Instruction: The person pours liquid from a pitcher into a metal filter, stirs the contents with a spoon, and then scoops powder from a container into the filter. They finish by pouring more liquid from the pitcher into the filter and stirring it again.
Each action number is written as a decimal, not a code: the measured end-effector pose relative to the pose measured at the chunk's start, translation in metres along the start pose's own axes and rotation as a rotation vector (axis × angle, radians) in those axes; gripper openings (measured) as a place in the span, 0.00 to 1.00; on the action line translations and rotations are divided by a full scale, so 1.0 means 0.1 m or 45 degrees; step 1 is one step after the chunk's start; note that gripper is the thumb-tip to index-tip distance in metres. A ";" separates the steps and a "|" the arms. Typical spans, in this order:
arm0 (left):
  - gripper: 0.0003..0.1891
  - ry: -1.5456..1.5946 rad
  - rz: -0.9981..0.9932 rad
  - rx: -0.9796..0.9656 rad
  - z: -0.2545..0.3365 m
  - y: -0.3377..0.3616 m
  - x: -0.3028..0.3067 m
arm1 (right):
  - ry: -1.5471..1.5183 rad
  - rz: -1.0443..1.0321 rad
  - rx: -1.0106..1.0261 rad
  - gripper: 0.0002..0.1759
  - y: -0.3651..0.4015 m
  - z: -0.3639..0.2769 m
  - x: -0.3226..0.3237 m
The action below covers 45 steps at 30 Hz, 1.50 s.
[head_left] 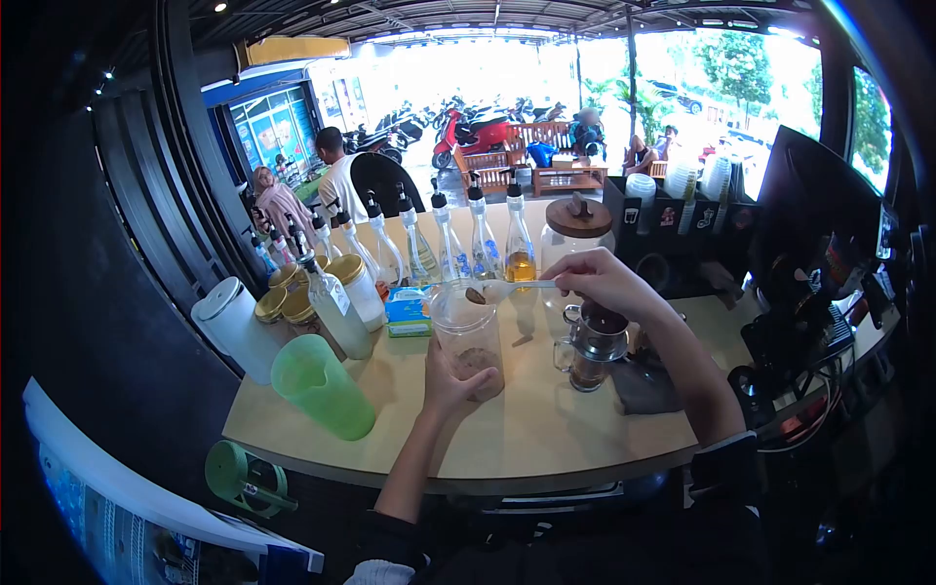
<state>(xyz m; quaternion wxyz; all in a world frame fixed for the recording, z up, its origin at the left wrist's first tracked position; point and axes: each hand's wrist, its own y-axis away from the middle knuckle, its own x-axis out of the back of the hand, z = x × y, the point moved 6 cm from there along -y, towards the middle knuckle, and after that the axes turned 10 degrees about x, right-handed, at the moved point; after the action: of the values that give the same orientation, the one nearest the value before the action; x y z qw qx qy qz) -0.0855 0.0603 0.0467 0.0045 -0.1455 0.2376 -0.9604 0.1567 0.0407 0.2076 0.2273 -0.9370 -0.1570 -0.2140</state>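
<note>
My left hand point(458, 383) is wrapped round the lower part of a tall clear plastic cup point(468, 331) on the table, with something brown at its bottom. Pinched in my right hand point(606, 281) is the handle of a pale spoon point(526, 285). Its bowl is at the cup's mouth and carries a little brown matter. Under my right forearm stands a metal drip coffee filter point(600, 339) on a glass mug point(586, 374) with dark liquid. A green plastic jug point(322, 387) stands to the left of the cup.
Pump bottles point(444, 239) line the table's far edge. Gold-lidded jars point(353, 288), a white canister point(234, 327) and a tissue pack point(408, 312) stand left. A wooden-lidded glass jar point(577, 239) is behind my right hand. Cup holders point(673, 216) are at far right; people are beyond.
</note>
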 end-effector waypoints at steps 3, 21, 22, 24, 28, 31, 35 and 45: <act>0.56 -0.081 0.071 0.056 0.03 0.08 -0.02 | -0.026 0.025 -0.015 0.11 0.13 0.01 0.14; 0.39 0.131 0.153 -0.502 0.96 0.13 -1.06 | 0.086 0.297 -0.111 0.12 1.26 0.25 0.97; 0.48 0.127 0.016 -0.375 0.90 0.06 -1.16 | 0.126 0.322 -0.163 0.12 1.33 0.31 1.05; 0.49 0.225 -0.121 -0.282 0.80 -0.04 -1.31 | 0.141 0.360 -0.168 0.12 1.42 0.38 1.13; 0.52 0.436 -0.360 -0.114 0.55 -0.17 -1.60 | 0.191 0.423 -0.162 0.11 1.54 0.49 1.16; 0.48 0.461 -0.366 -0.093 0.49 -0.16 -1.65 | 0.235 0.448 -0.089 0.11 1.50 0.44 1.11; 0.42 0.412 -0.340 0.025 0.45 -0.10 -1.63 | 0.308 0.462 -0.026 0.11 1.39 0.48 1.03; 0.41 0.386 -0.335 0.027 0.44 -0.06 -1.63 | 0.354 0.516 0.022 0.11 1.39 0.56 0.94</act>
<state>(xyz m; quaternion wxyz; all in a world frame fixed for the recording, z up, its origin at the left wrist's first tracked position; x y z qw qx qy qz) 0.0831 0.0588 0.0412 -0.1553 -0.0288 0.2043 -0.9661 0.3107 -0.0313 0.1574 0.2929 -0.9089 0.0653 -0.2895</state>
